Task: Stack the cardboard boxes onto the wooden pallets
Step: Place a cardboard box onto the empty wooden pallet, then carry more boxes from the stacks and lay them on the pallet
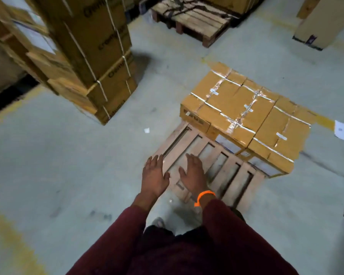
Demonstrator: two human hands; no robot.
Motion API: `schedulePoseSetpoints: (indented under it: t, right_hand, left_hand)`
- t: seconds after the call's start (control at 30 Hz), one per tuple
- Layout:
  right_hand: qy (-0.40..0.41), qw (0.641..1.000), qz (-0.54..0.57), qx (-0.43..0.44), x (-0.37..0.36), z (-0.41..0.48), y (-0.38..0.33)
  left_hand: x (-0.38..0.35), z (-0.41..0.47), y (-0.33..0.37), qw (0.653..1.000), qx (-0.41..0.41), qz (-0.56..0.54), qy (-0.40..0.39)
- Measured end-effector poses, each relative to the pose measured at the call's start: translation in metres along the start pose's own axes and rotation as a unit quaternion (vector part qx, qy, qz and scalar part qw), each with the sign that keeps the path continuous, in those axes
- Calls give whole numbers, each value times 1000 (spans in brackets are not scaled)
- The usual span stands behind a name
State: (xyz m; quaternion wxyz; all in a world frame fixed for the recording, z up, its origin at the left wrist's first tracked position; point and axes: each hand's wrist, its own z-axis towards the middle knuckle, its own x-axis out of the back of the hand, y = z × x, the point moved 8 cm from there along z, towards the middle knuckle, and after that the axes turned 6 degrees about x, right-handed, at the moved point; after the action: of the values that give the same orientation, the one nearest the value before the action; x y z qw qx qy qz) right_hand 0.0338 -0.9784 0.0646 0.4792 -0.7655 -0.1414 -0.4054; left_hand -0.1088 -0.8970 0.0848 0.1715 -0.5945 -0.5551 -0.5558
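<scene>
Wood: a pale wood-slat pallet [254, 187] lies on the grey concrete floor [68, 155] straight in front of the person, turned askew so that one corner points back towards the feet.
Load on it: taped brown cardboard boxes [244, 112] cover the far and right part in a flat layer, pressed side to side; the near left part is bare slats.
Supply: a tall stack of strapped brown cardboard boxes [99, 56] stands ahead and to the left, well apart from the pallet, its long axis upright.
Key relation: the bare slats lie beneath and just beyond the hands, while the strapped stack lies further off, ahead and to their left. I judge the next box would come from that side and go down on the near, open part.
Nearer hand: the left hand [154, 175] is closer to the strapped stack. The right hand [193, 173], with an orange wristband [206, 195] at its wrist, is closer to the taped boxes.
Hands: both are flat, palms down, fingers straight and slightly spread, side by side but apart. They hold nothing. They show over the pallet's near left corner; whether they touch the wood cannot be told from this view.
Arms: maroon sleeves [115, 235] reach forward from the bottom edge.
Further off: a second wooden pallet [195, 22] sits at the top of the view, well apart.
</scene>
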Motion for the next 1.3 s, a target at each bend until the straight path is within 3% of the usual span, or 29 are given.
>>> schedulePoseSetpoints:
  t: [0.13,0.37,0.67,1.0,1.1,1.3]
  right_hand:
    - [3,998,10,63,-7,28,-80]
    - [33,995,40,86,-6,107,-160]
    - [101,987,111,63,-23,283,-244]
    - [96,981,135,105,-26,461,-431]
    - [120,971,177,107,-33,504,-482]
    - [183,940,280,67,-52,584,-587]
  left_hand:
    - [63,16,-40,999,9,-8,45]
    - [134,85,-51,997,-29,-12,75]
    - [243,264,-105,995,-48,12,88]
    - [437,434,-177,984,-45,-50,164]
    - [499,478,-210,969,-68,-117,208]
    - [648,550,-282,902,-144,-206,352]
